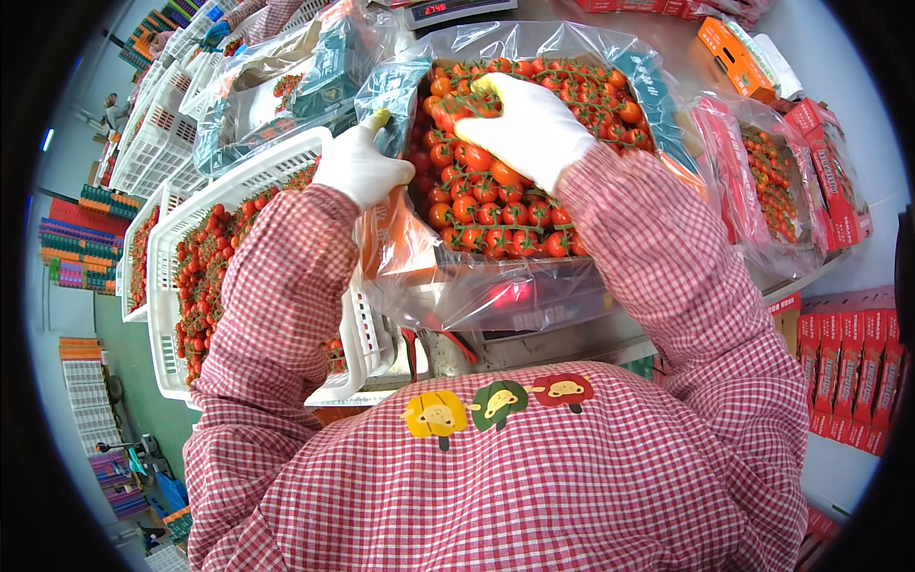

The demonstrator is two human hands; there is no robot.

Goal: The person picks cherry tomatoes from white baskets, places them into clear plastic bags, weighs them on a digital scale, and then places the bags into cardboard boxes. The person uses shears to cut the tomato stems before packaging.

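Observation:
A cardboard box lined with clear plastic film (400,247) stands before me, full of cherry tomatoes on green vines (493,207). My right hand (532,129), in a white glove with yellowish fingertips, holds a small cluster of cherry tomatoes (457,107) over the upper left of the box. That cluster is slightly blurred. My left hand (364,161), gloved alike, is spread at the box's left edge, thumb and fingers apart, against the plastic film; whether it grips the film I cannot tell. Left of it stands a white plastic crate (161,314) of vine tomatoes.
A teal box in plastic film (329,82) lies at the upper left, beside stacked white crates (154,143). A digital scale (461,8) is behind the tomato box. Red tomato boxes (829,171) and an orange box (736,61) stand at right. Another person's blue-gloved hand (214,34) is at upper left.

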